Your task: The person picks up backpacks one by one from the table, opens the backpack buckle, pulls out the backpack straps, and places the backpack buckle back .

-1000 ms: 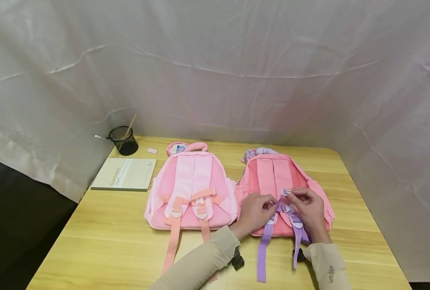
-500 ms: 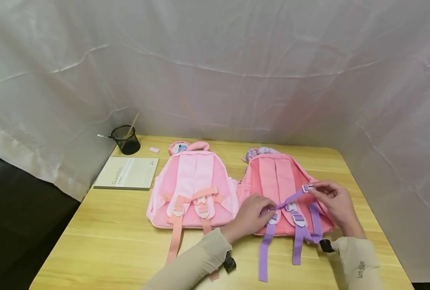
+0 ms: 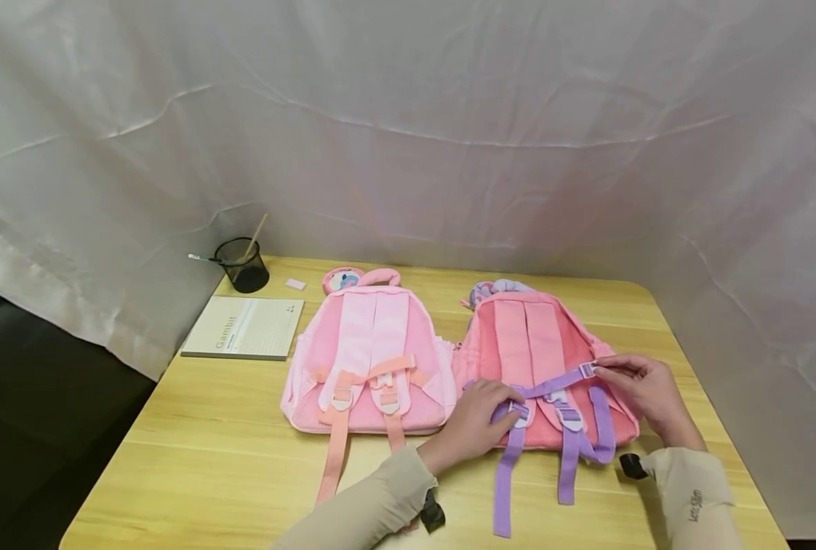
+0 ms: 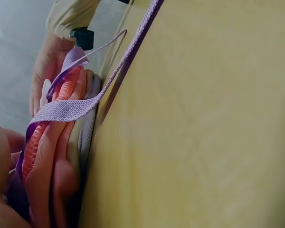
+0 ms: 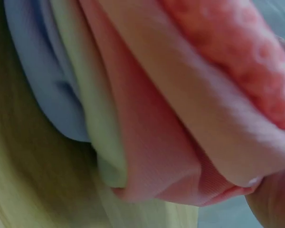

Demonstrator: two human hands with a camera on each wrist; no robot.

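In the head view a coral-pink backpack lies back side up on the right of the table. Its purple strap runs slantwise across the shoulder straps. My right hand pinches the white buckle at that strap's right end. My left hand grips the purple strap near the lower left of the bag, thumb and fingers curled. Loose purple strap tails hang over the table. The left wrist view shows a purple strap along the bag's side; the right wrist view shows mostly coral-pink fabric.
A light pink backpack with its orange strap fastened across lies at centre. Left of it are a notebook, a pink eraser and a black mesh pen cup holding pencils. Pale curtains enclose the table.
My right hand has moved right with the buckle, drawing the purple strap out straight across the backpack. My left hand has shifted slightly down and left.
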